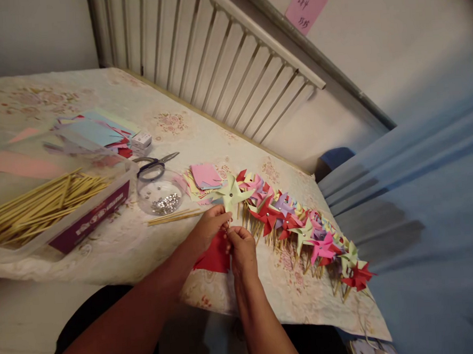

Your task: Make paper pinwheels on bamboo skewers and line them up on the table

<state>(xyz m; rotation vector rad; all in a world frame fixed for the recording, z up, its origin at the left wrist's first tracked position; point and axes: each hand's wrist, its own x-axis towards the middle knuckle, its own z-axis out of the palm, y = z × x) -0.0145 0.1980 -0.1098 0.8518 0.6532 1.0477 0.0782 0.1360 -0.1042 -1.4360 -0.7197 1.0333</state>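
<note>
A pale yellow-green paper pinwheel (230, 194) stands up just above my fingers, with a small pin at its centre. My left hand (213, 226) is closed in a pinch right below its blades. Slightly lower, my right hand (243, 248) pinches at the same spot, its fingertips near the left ones; the part between the fingers is mostly hidden. Beneath the hands lies a red paper square (214, 256). Many finished pinwheels (285, 219) in red, pink, purple and pale green are lined up on sticks to the right.
Left of my hands are loose sticks (175, 217), a round clear dish (142, 199) of metal pins, scissors (152, 167) and a plastic box (131, 186) of sticks. Paper squares (206, 176) lie behind. A radiator (213, 55) borders the table; a blue curtain (435, 213) hangs right.
</note>
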